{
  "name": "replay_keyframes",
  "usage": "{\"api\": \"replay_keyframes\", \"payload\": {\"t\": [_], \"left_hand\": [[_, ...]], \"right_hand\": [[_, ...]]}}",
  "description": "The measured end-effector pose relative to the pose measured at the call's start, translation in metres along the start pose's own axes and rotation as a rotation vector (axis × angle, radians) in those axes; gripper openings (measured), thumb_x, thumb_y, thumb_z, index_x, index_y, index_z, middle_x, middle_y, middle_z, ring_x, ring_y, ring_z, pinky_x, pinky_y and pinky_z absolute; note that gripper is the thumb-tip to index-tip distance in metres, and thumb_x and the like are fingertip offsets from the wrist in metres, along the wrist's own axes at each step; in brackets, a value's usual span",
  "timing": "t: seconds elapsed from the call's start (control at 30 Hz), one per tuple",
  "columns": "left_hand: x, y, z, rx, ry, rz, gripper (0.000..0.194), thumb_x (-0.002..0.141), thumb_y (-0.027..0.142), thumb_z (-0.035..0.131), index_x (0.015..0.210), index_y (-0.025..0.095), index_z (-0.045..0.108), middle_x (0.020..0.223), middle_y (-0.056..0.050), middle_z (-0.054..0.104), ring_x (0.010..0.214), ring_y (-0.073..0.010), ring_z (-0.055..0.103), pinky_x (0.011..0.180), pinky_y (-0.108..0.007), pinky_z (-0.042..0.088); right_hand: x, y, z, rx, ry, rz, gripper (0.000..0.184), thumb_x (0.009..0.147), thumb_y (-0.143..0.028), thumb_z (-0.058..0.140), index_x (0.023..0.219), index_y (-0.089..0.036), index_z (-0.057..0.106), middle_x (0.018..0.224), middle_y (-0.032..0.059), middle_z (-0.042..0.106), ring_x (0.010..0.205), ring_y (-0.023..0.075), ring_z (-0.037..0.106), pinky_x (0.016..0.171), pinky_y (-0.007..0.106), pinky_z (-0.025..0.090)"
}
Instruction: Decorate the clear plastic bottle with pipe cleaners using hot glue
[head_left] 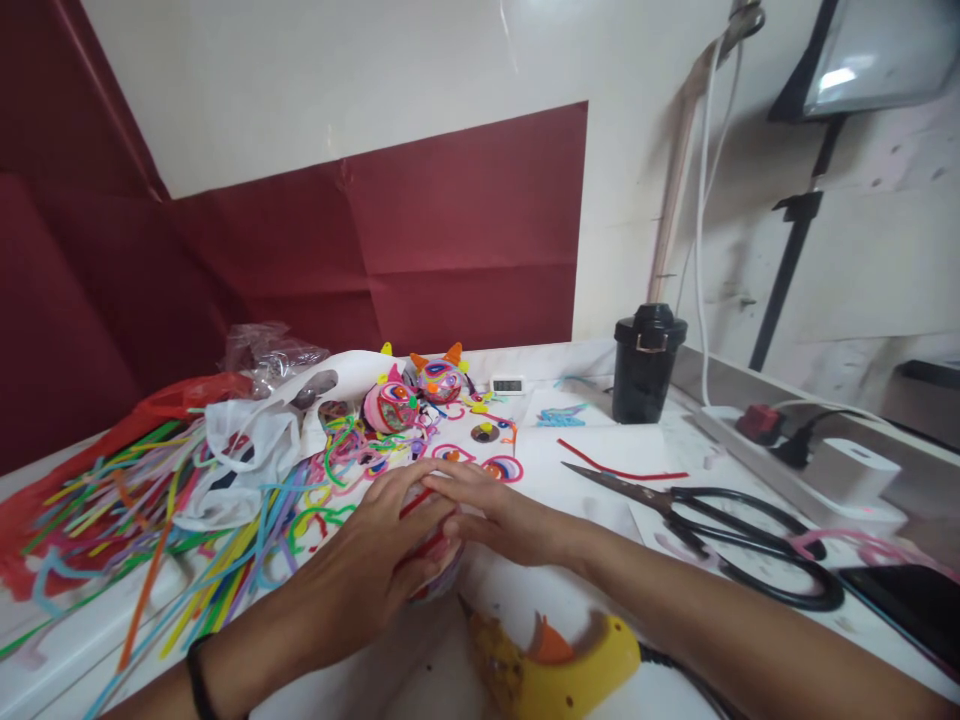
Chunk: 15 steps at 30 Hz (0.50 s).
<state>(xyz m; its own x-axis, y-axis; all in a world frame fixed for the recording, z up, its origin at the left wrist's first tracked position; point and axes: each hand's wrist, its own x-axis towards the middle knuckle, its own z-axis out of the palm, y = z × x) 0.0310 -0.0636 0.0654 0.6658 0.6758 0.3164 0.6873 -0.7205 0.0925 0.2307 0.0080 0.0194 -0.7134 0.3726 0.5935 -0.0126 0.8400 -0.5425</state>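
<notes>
My left hand (375, 560) is wrapped over a small round white object (439, 572) with red strips on it, near the middle of the white table (585, 450). My right hand (491, 510) lies across the top of the same object, fingers pressed flat against it and over the left fingers. A red strip (414, 503) shows between the fingers. Most of the object is hidden under both hands.
A heap of coloured wax strips (150, 520) and a white plastic bag (240, 460) lie to the left. Two decorated balls (416, 392) sit behind. Black scissors (720, 520) lie right, a yellow glue gun (555, 670) near me, a black canister (646, 362) at the back.
</notes>
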Motion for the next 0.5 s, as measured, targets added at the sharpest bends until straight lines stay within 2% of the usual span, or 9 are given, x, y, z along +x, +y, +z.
{"api": "replay_keyframes", "payload": {"t": [0.13,0.27,0.4,0.5], "left_hand": [[0.002,0.003,-0.005,-0.007,0.008,0.004,0.046,0.094,0.020,0.051,0.137,0.034,0.048,0.147,-0.005,0.045,0.134,-0.0261,0.042,0.107,-0.046,0.043],[0.001,0.005,-0.009,-0.014,-0.037,-0.026,0.049,0.091,0.016,0.054,0.136,0.035,0.048,0.146,-0.003,0.047,0.133,-0.0250,0.044,0.106,-0.043,0.044],[-0.001,0.005,-0.011,-0.003,-0.045,-0.021,0.048,0.092,0.015,0.052,0.136,0.033,0.047,0.147,-0.004,0.045,0.133,-0.0246,0.043,0.107,-0.041,0.043],[-0.005,0.003,-0.012,0.036,-0.025,-0.014,0.043,0.091,0.017,0.052,0.132,0.031,0.051,0.149,-0.006,0.043,0.134,-0.0273,0.043,0.107,-0.043,0.044]], "right_hand": [[-0.001,0.000,0.002,0.033,0.039,-0.043,0.044,0.097,-0.024,0.054,0.140,-0.018,0.047,0.143,0.0159,0.050,0.132,0.0195,0.045,0.110,0.039,0.037],[-0.002,0.001,0.006,0.033,0.076,-0.079,0.041,0.097,-0.027,0.053,0.137,-0.019,0.049,0.141,0.0159,0.053,0.130,0.0205,0.049,0.109,0.040,0.039],[-0.004,0.005,0.011,0.017,0.090,-0.046,0.047,0.094,-0.029,0.058,0.138,-0.016,0.048,0.139,0.0184,0.055,0.130,0.0233,0.051,0.109,0.042,0.040],[-0.008,0.004,0.010,-0.014,0.118,0.044,0.057,0.088,-0.030,0.068,0.139,-0.017,0.048,0.141,0.0185,0.054,0.131,0.0260,0.051,0.107,0.043,0.043]]}}
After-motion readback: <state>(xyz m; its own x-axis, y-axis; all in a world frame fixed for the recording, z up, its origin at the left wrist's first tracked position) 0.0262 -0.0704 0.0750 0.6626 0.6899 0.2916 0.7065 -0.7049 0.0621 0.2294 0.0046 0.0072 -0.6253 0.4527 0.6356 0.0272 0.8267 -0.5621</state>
